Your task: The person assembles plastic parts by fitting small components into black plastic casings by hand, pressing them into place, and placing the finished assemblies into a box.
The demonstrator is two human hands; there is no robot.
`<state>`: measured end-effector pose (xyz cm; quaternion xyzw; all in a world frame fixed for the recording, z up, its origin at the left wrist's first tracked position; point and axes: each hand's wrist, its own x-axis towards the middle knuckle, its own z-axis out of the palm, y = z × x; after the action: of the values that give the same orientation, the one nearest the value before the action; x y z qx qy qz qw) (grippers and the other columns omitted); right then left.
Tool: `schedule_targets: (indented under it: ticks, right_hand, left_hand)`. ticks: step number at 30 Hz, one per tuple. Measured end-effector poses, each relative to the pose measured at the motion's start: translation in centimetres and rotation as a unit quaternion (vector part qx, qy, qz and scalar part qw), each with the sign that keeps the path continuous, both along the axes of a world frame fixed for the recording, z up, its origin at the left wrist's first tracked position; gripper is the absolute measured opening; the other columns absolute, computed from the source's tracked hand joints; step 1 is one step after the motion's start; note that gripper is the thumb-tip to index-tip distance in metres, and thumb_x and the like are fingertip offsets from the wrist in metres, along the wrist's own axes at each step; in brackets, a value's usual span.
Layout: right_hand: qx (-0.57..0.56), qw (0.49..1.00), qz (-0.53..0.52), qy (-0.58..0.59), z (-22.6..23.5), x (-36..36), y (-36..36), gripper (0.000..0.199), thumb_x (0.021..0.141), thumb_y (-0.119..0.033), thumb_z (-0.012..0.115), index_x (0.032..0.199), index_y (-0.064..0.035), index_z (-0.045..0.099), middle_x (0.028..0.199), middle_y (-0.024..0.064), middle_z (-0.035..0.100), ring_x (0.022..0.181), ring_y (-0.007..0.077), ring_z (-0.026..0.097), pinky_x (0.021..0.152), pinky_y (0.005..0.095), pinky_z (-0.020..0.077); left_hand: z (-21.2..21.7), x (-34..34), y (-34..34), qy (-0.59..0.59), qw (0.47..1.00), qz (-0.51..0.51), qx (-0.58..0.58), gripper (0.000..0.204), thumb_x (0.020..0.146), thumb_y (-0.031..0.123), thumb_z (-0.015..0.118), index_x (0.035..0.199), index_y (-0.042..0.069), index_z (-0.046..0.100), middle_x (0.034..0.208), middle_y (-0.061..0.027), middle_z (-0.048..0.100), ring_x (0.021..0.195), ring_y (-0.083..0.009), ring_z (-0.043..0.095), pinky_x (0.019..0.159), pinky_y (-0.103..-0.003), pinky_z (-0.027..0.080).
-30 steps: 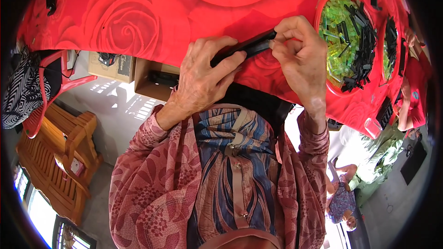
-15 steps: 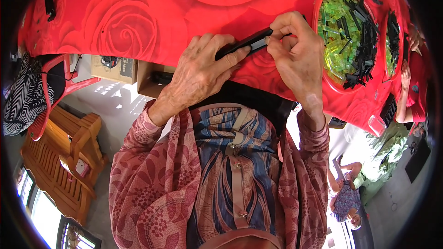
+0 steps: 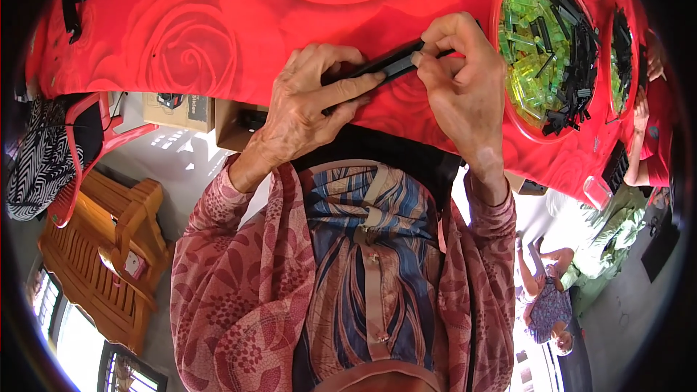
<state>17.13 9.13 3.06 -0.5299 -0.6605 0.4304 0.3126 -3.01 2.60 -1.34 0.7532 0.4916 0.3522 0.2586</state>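
Note:
Between my two hands is a long, narrow black plastic piece [image 3: 399, 64], tilted up toward the right above the red table. My left hand [image 3: 308, 98] is closed on its left end, thumb and index finger along its near face. My right hand [image 3: 465, 76] pinches the piece farther right, with thumb and fingertips bent together near its upper edge. Whether a smaller part sits in those fingertips I cannot make out. Just right of that hand stands a red-rimmed basin [image 3: 498, 29] of green-yellow translucent pieces [image 3: 524, 65] and black plastic pieces [image 3: 577, 58].
A rose-patterned red cloth [image 3: 192, 43] covers the table. Another basin [image 3: 623, 65] stands farther right, near another person's hand [image 3: 640, 112]. Black parts [image 3: 71, 11] lie at the far left. Below the table's edge are cardboard boxes [image 3: 232, 127], a red chair [image 3: 109, 134] and a wooden bench [image 3: 109, 261].
My left hand has shifted slightly up and left, its fingers sliding back along the black piece. The right hand keeps its pinch, a little higher in view.

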Motion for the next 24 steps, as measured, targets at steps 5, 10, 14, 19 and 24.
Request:
schedule_targets:
  ticks: [5,10,14,19,24]
  right_hand:
    - [0.001,1.0,-0.017,0.021,-0.5,0.1,-0.1,0.021,0.076,0.011,0.058,0.093,0.0002,0.057,0.07,0.01,0.065,0.048,0.0139,0.06,0.047,0.0277,0.0436]
    - [-0.025,0.998,-0.026,0.048,-0.6,0.1,-0.1,0.021,0.076,0.012,0.058,0.094,0.0007,0.056,0.074,0.0093,0.064,0.046,0.0114,0.057,0.046,0.0276,0.0428]
    - [-0.023,0.998,-0.027,0.059,-0.7,0.0,-0.1,0.021,0.076,0.011,0.057,0.094,0.0012,0.056,0.075,0.0098,0.063,0.051,0.0128,0.059,0.048,0.0276,0.0435]
    - [-0.021,0.998,-0.034,0.057,-0.6,-0.2,-0.4,0.02,0.076,0.011,0.057,0.093,0.0017,0.056,0.076,0.0109,0.063,0.054,0.0152,0.061,0.05,0.029,0.0455]
    - [0.011,0.998,-0.031,0.045,-0.7,-0.4,-0.6,0.019,0.076,0.012,0.057,0.092,0.0019,0.056,0.078,0.0115,0.064,0.057,0.0182,0.062,0.052,0.0308,0.0474]
  left_hand:
    - [-0.2,0.5,0.0,-0.006,1.0,0.008,-0.014,0.046,0.068,0.004,0.077,0.112,0.016,0.075,0.11,-0.0018,0.063,0.082,-0.0202,0.054,0.074,-0.036,0.044]
    - [-0.2,0.6,-0.1,0.004,1.0,0.008,0.001,0.049,0.067,0.004,0.077,0.114,0.017,0.073,0.112,-0.0025,0.062,0.084,-0.0209,0.055,0.074,-0.036,0.043]
    - [0.4,0.7,-0.2,0.016,1.0,0.009,-0.018,0.049,0.067,-0.001,0.077,0.113,0.014,0.075,0.108,-0.0046,0.062,0.087,-0.0218,0.054,0.077,-0.035,0.046]
    - [0.8,0.5,-0.1,0.011,0.999,0.0,-0.05,0.051,0.067,-0.001,0.076,0.116,0.015,0.075,0.11,-0.0054,0.061,0.087,-0.0213,0.054,0.078,-0.035,0.045]
    - [1.4,0.6,-0.1,0.037,0.998,-0.005,-0.047,0.051,0.066,-0.004,0.075,0.114,0.014,0.075,0.114,-0.0062,0.06,0.087,-0.0207,0.055,0.079,-0.034,0.044]
